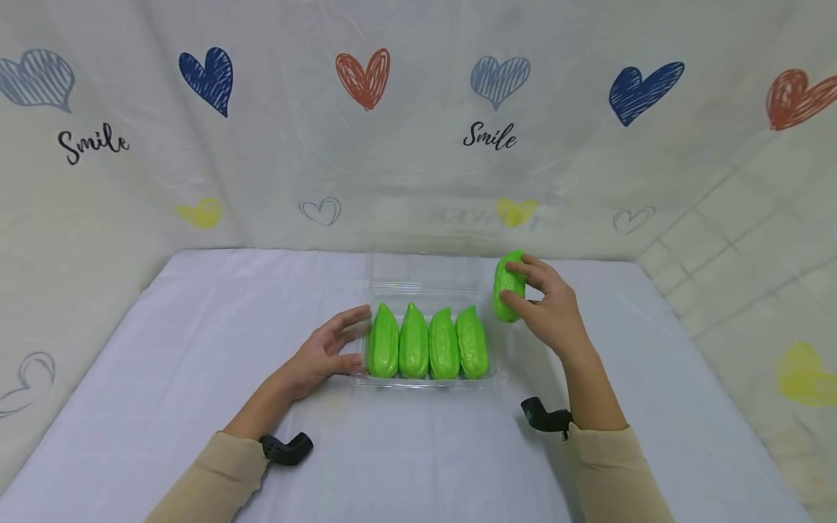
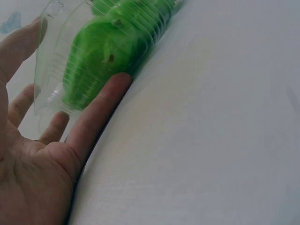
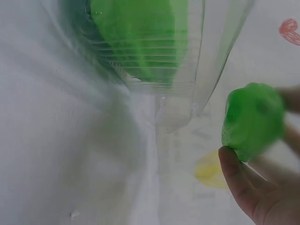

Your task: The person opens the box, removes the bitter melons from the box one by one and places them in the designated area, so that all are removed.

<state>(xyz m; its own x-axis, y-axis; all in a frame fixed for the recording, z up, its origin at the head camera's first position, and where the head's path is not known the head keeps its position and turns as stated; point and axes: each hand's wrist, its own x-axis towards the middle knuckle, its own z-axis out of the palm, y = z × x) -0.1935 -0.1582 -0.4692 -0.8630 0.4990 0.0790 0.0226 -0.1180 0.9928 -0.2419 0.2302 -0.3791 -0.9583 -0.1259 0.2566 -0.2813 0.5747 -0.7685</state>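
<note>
A clear plastic clamshell box [image 1: 428, 383] lies on the table with its lid [image 1: 423, 272] raised behind it. Several bright green, bumpy bitter melons [image 1: 413, 341] sit side by side in it, pointed ends away from me. My left hand [image 1: 323, 354] rests against the box's left side; in the left wrist view, its straight thumb [image 2: 101, 110] lies along the wall, the other fingers spread behind. Off the box's right back corner, my right hand [image 1: 552, 309] holds another bitter melon [image 1: 506, 287] upright between thumb and fingers. Its bumpy end shows in the right wrist view.
A white cloth [image 1: 216, 312] covers the table. Close behind the table's back edge hangs a pale curtain [image 1: 418, 145] printed with hearts and the word Smile. Black wrist cameras [image 1: 285, 449] are worn at both beige sleeves.
</note>
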